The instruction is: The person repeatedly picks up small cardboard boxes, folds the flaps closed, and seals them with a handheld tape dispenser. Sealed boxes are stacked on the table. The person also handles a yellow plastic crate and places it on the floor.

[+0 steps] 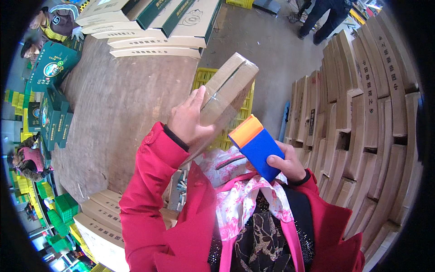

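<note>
A flat cardboard box stands tilted on edge before me, with a dark gap along the seam of its narrow side. Shiny clear tape covers part of that seam. My left hand steadies the box, its fingers lying along the narrow side and its thumb spread towards me. In my right hand is a blue tape dispenser with an orange toothed head, held just right of the box and apart from it. Part of the box's lower end is hidden by my left arm. Beneath it shows a yellow plastic crate.
Left of me spreads a wooden table. Flat printed cartons are stacked at its far end, more cartons at its near end. Green gift boxes line its left edge, where people work. Stacked cardboard boxes wall my right. Another person's legs stand beyond.
</note>
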